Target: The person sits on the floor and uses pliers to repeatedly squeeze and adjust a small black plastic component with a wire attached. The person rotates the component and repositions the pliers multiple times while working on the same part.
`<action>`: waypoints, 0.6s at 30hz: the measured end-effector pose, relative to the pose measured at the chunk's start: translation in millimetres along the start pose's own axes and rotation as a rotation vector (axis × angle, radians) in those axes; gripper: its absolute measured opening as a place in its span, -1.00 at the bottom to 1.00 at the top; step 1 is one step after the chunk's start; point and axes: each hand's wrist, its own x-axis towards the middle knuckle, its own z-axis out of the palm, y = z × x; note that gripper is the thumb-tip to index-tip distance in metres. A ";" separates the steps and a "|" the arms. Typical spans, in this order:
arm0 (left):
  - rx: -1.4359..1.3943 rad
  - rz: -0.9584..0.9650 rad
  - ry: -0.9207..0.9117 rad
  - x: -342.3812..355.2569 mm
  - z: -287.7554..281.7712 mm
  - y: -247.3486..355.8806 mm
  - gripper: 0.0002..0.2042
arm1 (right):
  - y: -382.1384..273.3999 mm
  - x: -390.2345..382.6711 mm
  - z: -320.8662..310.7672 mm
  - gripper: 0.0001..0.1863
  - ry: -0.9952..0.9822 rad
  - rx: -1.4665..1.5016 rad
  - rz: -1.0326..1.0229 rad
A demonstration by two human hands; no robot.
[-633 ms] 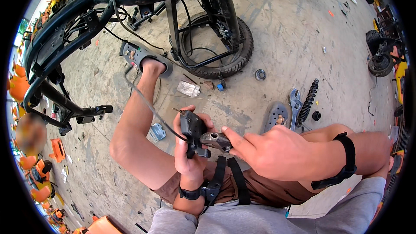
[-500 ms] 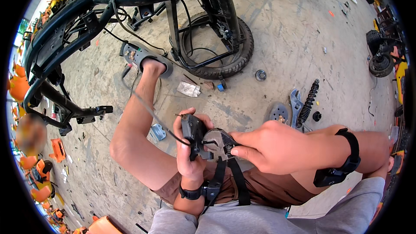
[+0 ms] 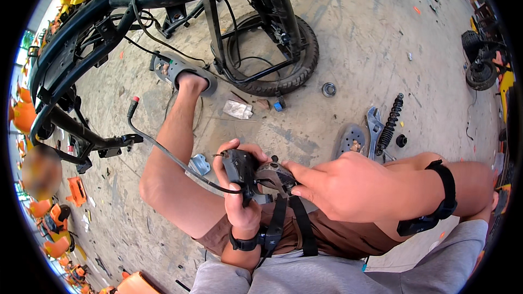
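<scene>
I note the left hand [image 3: 243,216] curled around a black housing [image 3: 238,167], thumb and fingers closed on it. The housing sits beyond the brown shorts [image 3: 354,238], long axis running from far left to near right; a dark cable [image 3: 158,145] runs leftward. The right hand [image 3: 333,181] is nearly closed, index finger and thumb gripping a grey metal hand tool [image 3: 272,175]. That tool lies left of this hand, at the housing's right side; I cannot confirm contact between them.
</scene>
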 end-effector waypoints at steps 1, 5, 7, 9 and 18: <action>-0.008 -0.016 0.014 0.5 2.1 1.7 -0.24 | -1.5 -0.6 1.1 -0.70 0.028 -0.057 -0.020; -0.017 -0.040 0.012 -1.2 0.9 4.2 -0.23 | 0.2 3.0 -2.7 -0.71 -0.051 0.196 0.060; -0.025 0.029 0.005 -0.2 3.9 1.7 -0.29 | 2.3 7.2 -11.4 -0.71 -0.125 0.352 0.105; -0.021 0.064 0.014 1.6 3.7 0.4 -0.31 | 1.8 8.6 -12.4 -0.72 -0.127 0.313 0.089; 0.023 0.061 0.047 -1.3 3.8 0.0 -0.22 | -4.7 5.6 -19.8 -0.75 -0.136 0.266 0.109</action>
